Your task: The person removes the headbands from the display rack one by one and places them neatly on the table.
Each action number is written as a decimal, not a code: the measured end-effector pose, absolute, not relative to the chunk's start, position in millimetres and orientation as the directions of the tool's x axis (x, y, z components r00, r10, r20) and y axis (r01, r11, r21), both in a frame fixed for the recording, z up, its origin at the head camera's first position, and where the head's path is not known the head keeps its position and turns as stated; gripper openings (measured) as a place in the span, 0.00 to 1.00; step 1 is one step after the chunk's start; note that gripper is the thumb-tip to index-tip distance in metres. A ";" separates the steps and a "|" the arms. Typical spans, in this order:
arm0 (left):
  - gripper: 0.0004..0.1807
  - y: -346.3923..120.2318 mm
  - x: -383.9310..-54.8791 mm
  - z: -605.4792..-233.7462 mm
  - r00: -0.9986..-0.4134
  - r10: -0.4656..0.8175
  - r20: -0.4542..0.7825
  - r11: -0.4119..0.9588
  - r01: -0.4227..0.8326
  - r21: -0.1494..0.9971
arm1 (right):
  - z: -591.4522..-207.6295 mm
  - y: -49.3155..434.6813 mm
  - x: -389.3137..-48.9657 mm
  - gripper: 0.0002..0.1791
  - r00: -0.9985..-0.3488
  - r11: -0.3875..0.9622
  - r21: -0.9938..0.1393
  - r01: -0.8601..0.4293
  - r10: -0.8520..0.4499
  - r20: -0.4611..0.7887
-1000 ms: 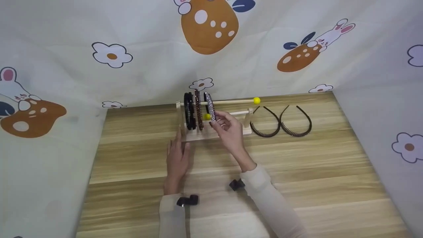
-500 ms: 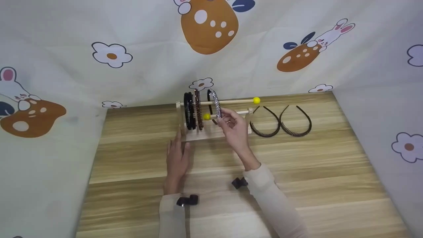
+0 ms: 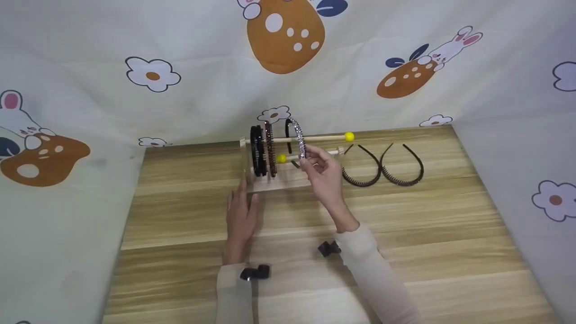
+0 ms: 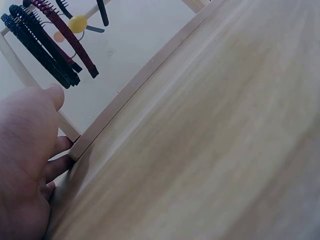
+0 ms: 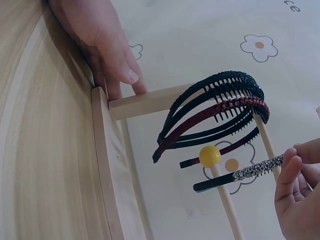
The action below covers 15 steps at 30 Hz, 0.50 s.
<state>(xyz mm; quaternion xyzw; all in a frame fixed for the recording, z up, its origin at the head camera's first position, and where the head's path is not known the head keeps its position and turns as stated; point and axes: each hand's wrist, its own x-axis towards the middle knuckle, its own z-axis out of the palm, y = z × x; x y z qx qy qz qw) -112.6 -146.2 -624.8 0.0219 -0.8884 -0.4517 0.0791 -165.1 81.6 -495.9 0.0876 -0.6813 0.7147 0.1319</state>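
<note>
Between thumb and fingers, my right hand (image 3: 327, 177) pinches a silver, glittery toothed headband (image 3: 299, 135). It loops over the upper rod of a wooden headband rack (image 3: 281, 183); in the right wrist view the silver headband (image 5: 257, 169) shows one dark, bare end. Black headbands (image 3: 256, 153) and a dark red sparkly headband (image 3: 271, 155) hang together at the rod's left end. My left hand (image 3: 241, 216) rests with extended fingers against the rack's left end. In the left wrist view, fingers of the left hand (image 4: 30, 150) touch the corner of the base.
Two dark toothed headbands (image 3: 363, 183) lie on the wooden table (image 3: 405, 252) right of the rack. Yellow balls cap the upper rod (image 3: 326, 137) at its right and the lower rod at its left. A patterned cloth (image 3: 202, 99) rises behind the table.
My right hand has moved to the right and slightly up with the silver headband, away from the headbands hanging at the left. The left hand has stayed at the rack's left end.
</note>
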 end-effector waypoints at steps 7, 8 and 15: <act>0.39 -146.5 -113.7 -625.7 -0.987 -0.116 0.112 0.587 0.023 0.809 | -491.4 85.6 -163.8 0.17 -0.947 -0.036 -0.949 -0.314 0.084 0.310; 0.39 -146.4 -113.6 -625.7 -0.987 -0.117 0.111 0.587 0.022 0.809 | -490.7 86.2 -163.5 0.17 -0.945 -0.038 -0.947 -0.319 0.085 0.315; 0.38 -146.3 -114.7 -626.3 -0.981 -0.095 0.168 0.592 0.080 0.802 | -486.3 90.1 -160.9 0.17 -0.936 -0.049 -0.937 -0.345 0.085 0.341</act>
